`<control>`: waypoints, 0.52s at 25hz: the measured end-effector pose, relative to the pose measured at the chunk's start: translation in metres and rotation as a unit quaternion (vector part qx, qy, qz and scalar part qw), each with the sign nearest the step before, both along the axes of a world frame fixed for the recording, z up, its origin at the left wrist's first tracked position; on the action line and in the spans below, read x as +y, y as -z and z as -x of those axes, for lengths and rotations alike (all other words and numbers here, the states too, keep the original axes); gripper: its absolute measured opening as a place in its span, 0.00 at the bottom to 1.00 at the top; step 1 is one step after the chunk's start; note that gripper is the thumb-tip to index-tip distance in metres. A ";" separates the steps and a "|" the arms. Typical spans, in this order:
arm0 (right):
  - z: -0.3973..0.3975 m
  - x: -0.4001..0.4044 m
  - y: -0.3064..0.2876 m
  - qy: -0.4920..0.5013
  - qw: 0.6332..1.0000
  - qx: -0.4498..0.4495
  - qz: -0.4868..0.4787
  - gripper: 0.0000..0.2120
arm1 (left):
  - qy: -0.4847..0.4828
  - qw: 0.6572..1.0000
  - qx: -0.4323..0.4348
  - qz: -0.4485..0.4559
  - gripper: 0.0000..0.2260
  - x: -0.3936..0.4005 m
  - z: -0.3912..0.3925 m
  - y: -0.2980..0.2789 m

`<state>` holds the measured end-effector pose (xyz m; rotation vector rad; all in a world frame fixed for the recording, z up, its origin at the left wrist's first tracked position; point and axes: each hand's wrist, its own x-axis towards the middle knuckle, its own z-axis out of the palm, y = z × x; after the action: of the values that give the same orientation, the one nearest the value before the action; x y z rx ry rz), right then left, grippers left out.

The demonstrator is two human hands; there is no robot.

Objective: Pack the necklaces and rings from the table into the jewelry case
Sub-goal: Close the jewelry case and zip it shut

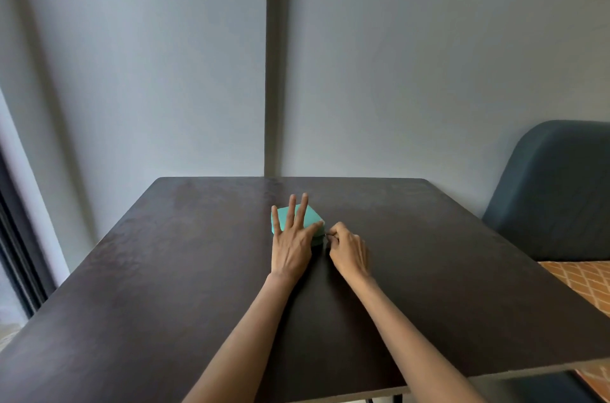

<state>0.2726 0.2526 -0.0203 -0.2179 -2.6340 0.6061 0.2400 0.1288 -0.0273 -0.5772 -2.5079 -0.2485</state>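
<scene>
A small teal jewelry case (312, 215) lies closed on the dark table (165, 270), a little beyond its middle. My left hand (292, 244) rests flat on the lid with fingers spread, pressing down. My right hand (348, 251) is at the case's right front corner, fingers pinched on a small metal zipper pull (327, 236). No necklaces or rings show on the table.
A blue upholstered chair (558, 194) stands at the table's right side. An orange patterned rug (587, 284) lies on the floor below it. A grey wall stands right behind the table's far edge. A dark window frame (16, 254) runs along the left.
</scene>
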 end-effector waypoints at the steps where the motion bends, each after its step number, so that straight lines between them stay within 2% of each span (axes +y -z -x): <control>1: 0.003 0.004 -0.001 0.002 1.000 0.001 -0.006 0.07 | 0.004 1.000 -0.010 -0.007 0.18 -0.001 0.002 -0.001; 6: 0.021 0.001 -0.004 -0.022 0.999 -0.021 -0.014 0.11 | 0.002 0.998 -0.018 -0.059 0.23 -0.025 0.020 -0.006; 10: 0.018 -0.015 0.001 -0.013 1.000 0.018 0.016 0.09 | 0.001 0.994 -0.012 -0.110 0.14 -0.031 0.019 -0.006; 13: 0.019 -0.013 0.003 0.000 0.999 0.033 0.037 0.08 | 0.020 0.994 -0.016 -0.102 0.23 -0.019 0.021 -0.001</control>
<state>0.2534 0.2392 -0.0231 -0.2163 -2.5508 0.6990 0.2194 0.1099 -0.0259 -0.5446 -2.4641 -0.5259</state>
